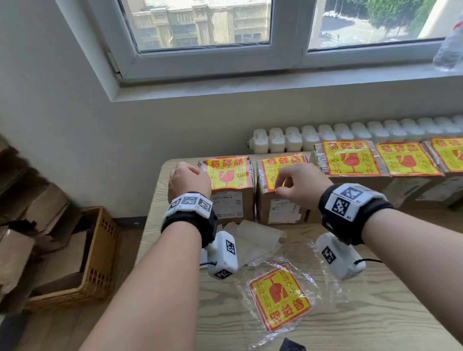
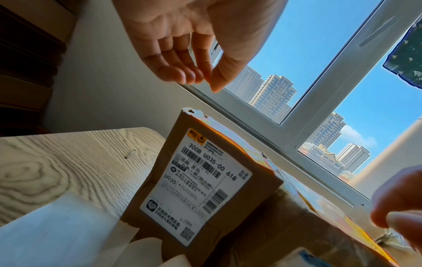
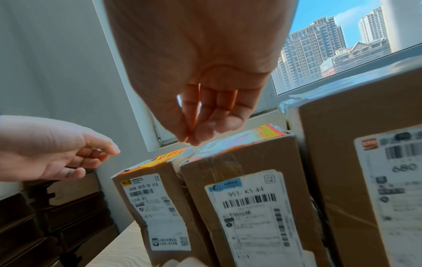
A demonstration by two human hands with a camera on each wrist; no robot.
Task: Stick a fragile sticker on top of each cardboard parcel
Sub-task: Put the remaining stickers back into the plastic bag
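Every parcel [image 1: 230, 192] in the far row looks stickered, both hands, left [image 1: 187, 179] and right [image 1: 300, 183], hover over the leftmost two with fingers loosely curled, empty; next probably means checking edges, spare sticker [image 1: 279, 298] lying near.

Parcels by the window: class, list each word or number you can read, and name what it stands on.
"3008 U035-00 618": white label on the leftmost parcel.
"951- KS 44": white label on the second parcel.
"易碎品": yellow sticker atop the leftmost parcel.
"680": third parcel's label, blurred, uncertain.
Remaining small print: too small or blurred to read.
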